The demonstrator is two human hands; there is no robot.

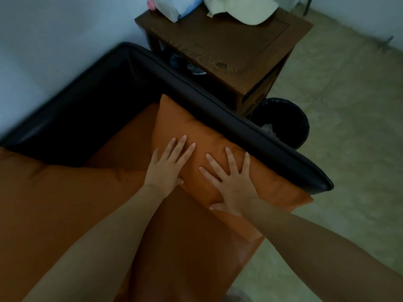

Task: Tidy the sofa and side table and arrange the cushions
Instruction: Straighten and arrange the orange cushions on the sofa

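Orange leather covers the sofa, whose dark armrest runs just beyond both hands. Past that armrest, well beyond the fingertips, stands the wooden worktop, and on its far edge lie a cream cap and a tissue pack. A black bin sits on the floor beside it, to the right of the right hand.

The orange cushion leans against the inner face of the armrest, under both palms. The left hand lies flat on its near-left part, fingers spread; the right hand lies flat nearer the front end, fingers spread wide, thumb at the lower edge. Neither grips anything — they only press.

The risk, as I judge it, lies at the front: the cushion's corner already juts past the end of the armrest, with nothing behind it. A push from the right hand could slide it along the smooth leather and off the seat. Pressing too hard could also leave it flattened rather than plump. The cap and tissue pack seem not yet sorted — a careless reach over the armrest could knock them off the far edge.
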